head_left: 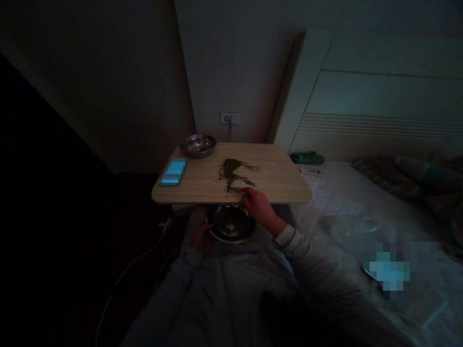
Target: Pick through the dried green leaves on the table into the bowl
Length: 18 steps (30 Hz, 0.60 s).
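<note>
Small dark green grains (231, 168), which look like beans or peppercorns, lie spread in a loose patch with two trailing arms on a light wooden table (282, 178). My right hand (257, 205) is at the table's near edge, fingers bent together just below the grains. Something small and greyish shows by its fingertips, too dim to name. Beneath that edge, over my lap, my left hand (203, 238) grips the left rim of a shiny metal bowl (231, 226). A few grains seem to lie in the bowl, though its inside is dark.
A second metal bowl (198, 146) stands at the table's back left, with a lit phone (173, 172) before it. On the bed at right lie a remote (311, 171), a green bottle-like object (307, 158) and another lit screen (388, 272). A white cable (125, 270) trails at left.
</note>
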Tool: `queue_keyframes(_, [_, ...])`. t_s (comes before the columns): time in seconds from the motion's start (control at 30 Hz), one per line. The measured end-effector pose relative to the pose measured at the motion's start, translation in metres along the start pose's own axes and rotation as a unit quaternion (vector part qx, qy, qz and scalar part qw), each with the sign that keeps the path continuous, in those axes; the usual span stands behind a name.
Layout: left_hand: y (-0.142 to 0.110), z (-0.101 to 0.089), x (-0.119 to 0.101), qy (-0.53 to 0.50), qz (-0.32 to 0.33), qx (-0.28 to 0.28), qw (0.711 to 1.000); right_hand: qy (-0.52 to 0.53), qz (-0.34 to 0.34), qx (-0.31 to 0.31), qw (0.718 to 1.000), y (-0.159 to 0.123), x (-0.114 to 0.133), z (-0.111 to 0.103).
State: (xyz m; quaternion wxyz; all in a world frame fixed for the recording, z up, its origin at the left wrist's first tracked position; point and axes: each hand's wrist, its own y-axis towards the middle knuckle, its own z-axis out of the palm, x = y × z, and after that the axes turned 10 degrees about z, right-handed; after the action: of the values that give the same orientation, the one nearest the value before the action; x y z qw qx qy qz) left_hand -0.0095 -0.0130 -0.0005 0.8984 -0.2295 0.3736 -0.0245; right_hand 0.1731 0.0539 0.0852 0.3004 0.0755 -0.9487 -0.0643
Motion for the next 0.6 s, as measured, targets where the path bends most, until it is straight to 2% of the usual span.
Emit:
queue_keyframes(0.2, [0.0, 0.0, -0.001, -0.001, 0.003, 0.003, 1.0, -0.002, 0.0, -0.008, 1.0, 0.003, 0.0, -0.001])
queue_keyframes(0.47, [0.004, -0.004, 0.003, -0.007, 0.006, 0.017, 1.0, -0.026, 0.012, 0.041, 0.999, 0.001, 0.015, -0.002])
queue_keyframes(0.6, [0.002, -0.002, 0.001, -0.005, 0.005, 0.011, 1.0, -0.044, 0.029, 0.044, 0.998, 0.001, 0.014, -0.003])
